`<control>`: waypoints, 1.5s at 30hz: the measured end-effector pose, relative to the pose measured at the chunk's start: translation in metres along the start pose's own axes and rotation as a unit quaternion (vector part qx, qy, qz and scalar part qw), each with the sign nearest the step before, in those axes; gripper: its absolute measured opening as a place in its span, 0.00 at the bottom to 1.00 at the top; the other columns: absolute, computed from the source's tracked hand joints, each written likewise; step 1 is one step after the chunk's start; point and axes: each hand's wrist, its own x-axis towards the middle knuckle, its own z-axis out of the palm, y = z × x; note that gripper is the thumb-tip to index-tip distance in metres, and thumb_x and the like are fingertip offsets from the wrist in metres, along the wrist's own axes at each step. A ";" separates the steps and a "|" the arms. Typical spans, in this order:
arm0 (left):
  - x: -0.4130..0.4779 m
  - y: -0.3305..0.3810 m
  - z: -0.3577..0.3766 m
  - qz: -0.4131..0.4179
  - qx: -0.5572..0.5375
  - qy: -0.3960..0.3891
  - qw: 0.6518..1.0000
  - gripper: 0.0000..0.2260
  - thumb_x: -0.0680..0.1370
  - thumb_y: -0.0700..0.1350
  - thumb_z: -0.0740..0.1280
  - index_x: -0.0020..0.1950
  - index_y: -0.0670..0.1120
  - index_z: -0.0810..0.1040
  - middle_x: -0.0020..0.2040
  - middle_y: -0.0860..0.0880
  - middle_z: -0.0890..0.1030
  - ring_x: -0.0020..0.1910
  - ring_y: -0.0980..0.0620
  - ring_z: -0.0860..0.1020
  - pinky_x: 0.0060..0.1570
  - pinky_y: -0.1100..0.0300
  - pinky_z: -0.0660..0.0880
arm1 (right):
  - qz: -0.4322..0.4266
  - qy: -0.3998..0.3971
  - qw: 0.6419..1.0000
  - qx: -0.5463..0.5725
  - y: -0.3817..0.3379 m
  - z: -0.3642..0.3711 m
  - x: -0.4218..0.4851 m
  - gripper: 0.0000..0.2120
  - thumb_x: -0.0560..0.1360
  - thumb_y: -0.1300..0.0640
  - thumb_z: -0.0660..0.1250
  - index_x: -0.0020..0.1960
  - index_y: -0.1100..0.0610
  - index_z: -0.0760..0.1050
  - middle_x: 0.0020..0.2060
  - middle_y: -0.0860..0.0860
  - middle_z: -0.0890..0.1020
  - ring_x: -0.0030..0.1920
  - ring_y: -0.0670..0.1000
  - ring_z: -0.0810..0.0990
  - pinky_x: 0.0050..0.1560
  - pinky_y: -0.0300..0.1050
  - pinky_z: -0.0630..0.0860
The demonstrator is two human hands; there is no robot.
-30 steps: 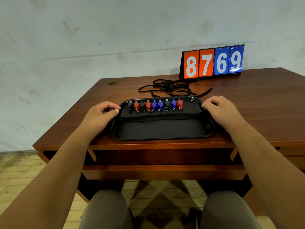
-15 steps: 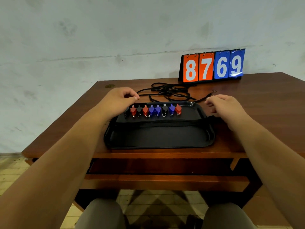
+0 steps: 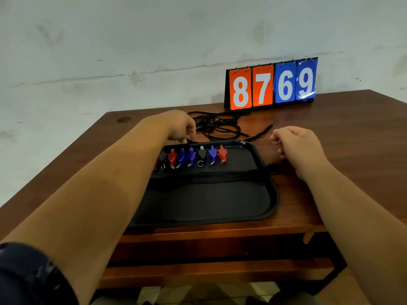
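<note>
The dark wooden tabletop (image 3: 352, 139) carries a black tray (image 3: 274, 194) near its front edge, tangled black cords (image 3: 218, 126) behind it, and a flip scoreboard (image 3: 272, 84) at the back.

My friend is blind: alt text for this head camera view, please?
A left hand and right hand reach past a black tray with a row of red, blue and black whistles toward tangled black cords on a wooden table.

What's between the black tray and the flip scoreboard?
Head view: a tangle of black cords lying on the wooden table, between the tray and the scoreboard.
</note>
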 end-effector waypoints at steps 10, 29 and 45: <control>0.003 0.006 0.007 0.018 -0.073 0.065 0.995 0.04 0.87 0.44 0.67 0.59 0.52 0.78 0.60 0.51 0.81 0.59 0.49 0.77 0.56 0.54 0.70 | -0.007 -0.002 1.000 0.006 0.001 0.001 0.001 0.13 0.79 0.51 0.67 0.40 0.53 0.85 0.37 0.47 0.85 0.35 0.49 0.78 0.37 0.46 0.76; 0.003 0.136 -0.014 0.084 -0.100 0.067 0.989 0.12 0.84 0.40 0.64 0.63 0.48 0.84 0.59 0.52 0.80 0.58 0.53 0.77 0.59 0.57 0.73 | 0.076 0.083 0.993 0.039 -0.007 -0.006 0.002 0.13 0.86 0.55 0.58 0.62 0.51 0.81 0.46 0.52 0.85 0.37 0.52 0.83 0.41 0.48 0.79; 0.107 0.220 0.018 -0.006 -0.063 -0.001 0.998 0.17 0.85 0.53 0.70 0.69 0.44 0.81 0.63 0.44 0.83 0.63 0.43 0.81 0.70 0.46 0.77 | 0.093 0.112 0.979 0.143 0.008 -0.007 0.018 0.12 0.83 0.60 0.58 0.57 0.50 0.79 0.50 0.53 0.84 0.42 0.52 0.87 0.44 0.52 0.87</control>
